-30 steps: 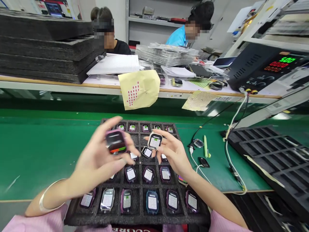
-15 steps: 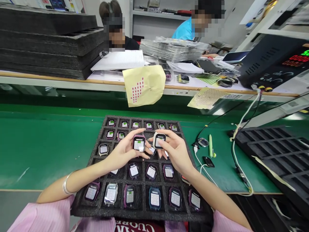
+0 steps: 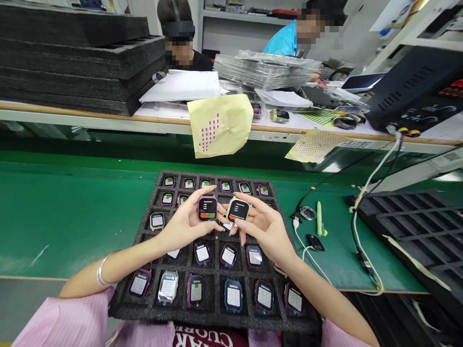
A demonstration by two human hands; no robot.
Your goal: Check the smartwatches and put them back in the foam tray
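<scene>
Over a black foam tray (image 3: 216, 284) my two hands each hold a small strapless smartwatch. My left hand (image 3: 191, 218) grips a purple-framed watch (image 3: 208, 208) between thumb and fingers. In my right hand (image 3: 265, 226) is a white-framed watch (image 3: 238, 210), its thumb at the lower edge. Both screens are dark with white text and a red or orange strip at the bottom; the left one also shows green. Several more watches lie in the tray's compartments, among them a blue-framed watch (image 3: 233, 295) at the front. My hands hide part of the tray's middle rows.
Stacked black foam trays (image 3: 72, 62) stand on the shelf at left. Yellow paper (image 3: 220, 126) hangs from its edge. Right of the tray are a green pen-like tool (image 3: 319, 218), white cable (image 3: 307, 255) and another foam tray (image 3: 415, 217). Two people sit beyond the shelf.
Both held watches have switched from white list-like screens to dark text screens with coloured strips. My right thumb has moved from the screen down to the lower edge. The view has shifted slightly.
</scene>
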